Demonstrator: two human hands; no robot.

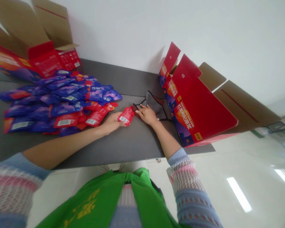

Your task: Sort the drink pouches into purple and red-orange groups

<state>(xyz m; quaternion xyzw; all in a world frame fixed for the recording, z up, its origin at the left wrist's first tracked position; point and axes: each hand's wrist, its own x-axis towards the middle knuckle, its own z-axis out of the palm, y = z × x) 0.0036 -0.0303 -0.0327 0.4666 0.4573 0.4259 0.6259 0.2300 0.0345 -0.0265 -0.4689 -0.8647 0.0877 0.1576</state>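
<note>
My left hand is closed on a red sachet with a white barcode label, held just above the grey tabletop. Close to its right, my right hand grips the near left edge of a grey fabric pouch with dark trim, fingers over the cloth. The sachet's far corner meets the pouch's edge; whether it is inside I cannot tell. Left of my left hand lies a heap of blue-purple and red sachets, some with barcodes facing up.
Opened red printed cartons stand in a row along the table's right side, flaps up. Another opened carton stands behind the heap at back left. A white wall rises behind the grey table. Its front edge is near my body.
</note>
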